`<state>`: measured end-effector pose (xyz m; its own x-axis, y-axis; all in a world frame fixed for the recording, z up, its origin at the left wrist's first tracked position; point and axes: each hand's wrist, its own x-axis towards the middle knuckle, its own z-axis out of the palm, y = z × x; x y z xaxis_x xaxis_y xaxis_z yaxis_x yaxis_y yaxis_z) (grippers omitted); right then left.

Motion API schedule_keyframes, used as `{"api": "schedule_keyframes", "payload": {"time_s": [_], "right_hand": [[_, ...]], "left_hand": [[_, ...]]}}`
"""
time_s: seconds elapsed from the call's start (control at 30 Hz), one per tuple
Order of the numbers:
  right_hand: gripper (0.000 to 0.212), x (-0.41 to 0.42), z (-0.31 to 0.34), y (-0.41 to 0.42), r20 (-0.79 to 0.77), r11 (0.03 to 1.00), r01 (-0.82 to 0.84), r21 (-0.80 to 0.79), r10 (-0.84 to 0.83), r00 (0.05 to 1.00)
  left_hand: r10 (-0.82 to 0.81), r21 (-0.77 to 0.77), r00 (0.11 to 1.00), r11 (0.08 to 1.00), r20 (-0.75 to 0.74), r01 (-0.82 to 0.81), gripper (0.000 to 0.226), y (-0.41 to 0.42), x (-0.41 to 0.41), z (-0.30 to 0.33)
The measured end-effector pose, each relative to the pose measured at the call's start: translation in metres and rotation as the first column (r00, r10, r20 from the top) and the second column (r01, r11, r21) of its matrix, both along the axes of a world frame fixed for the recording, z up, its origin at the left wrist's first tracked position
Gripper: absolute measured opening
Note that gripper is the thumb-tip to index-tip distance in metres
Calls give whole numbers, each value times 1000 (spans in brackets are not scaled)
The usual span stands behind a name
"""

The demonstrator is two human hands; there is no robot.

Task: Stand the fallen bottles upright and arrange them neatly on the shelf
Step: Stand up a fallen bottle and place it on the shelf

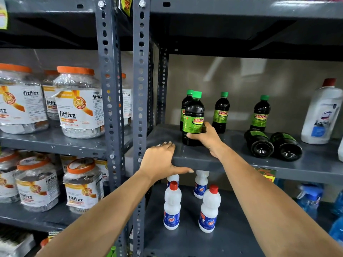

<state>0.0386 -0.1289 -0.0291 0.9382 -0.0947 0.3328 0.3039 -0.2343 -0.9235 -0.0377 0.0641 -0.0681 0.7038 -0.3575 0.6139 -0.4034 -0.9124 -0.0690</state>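
On the grey metal shelf (pixel 232 160) stand several dark bottles with green caps and green "Sunny" labels. My right hand (pixel 206 138) grips the lower body of one upright bottle (pixel 193 115) near the shelf's left front. Just behind it stands another bottle (pixel 186 101), partly hidden. Two more stand upright farther right, one (pixel 221 113) in the middle and one (pixel 260 114) beyond it. Two bottles lie on their sides with their bases toward me, one (pixel 259 142) beside the other (pixel 285 146). My left hand (pixel 161 160) rests on the shelf's front edge, fingers on top and thumb under the lip.
A large white bottle with a red cap (pixel 322 112) stands at the shelf's right end. White red-capped bottles (pixel 172 204) stand on the shelf below, with blue spray bottles (pixel 310 199) to their right. Orange-lidded jars (pixel 79 102) fill the left rack behind a perforated upright post (pixel 141 89).
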Motion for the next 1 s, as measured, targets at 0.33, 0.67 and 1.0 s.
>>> {"api": "schedule_keyframes", "payload": {"time_s": [0.33,0.67,1.0], "right_hand": [[50,3,-2,-2,-8,1000,-5,-5,5,1000],[63,0,-2,3,13,991,31,-132,-30,999],[29,-61,53,-76,439,624,717,-310,-575,691]], "left_hand": [[9,6,1000,1000,17,-10,110,1,2,-1],[21,31,999,999,-30,-20,107,0,-1,4],[-136,180,967,968,-217,177,96,-40,-9,17]]}}
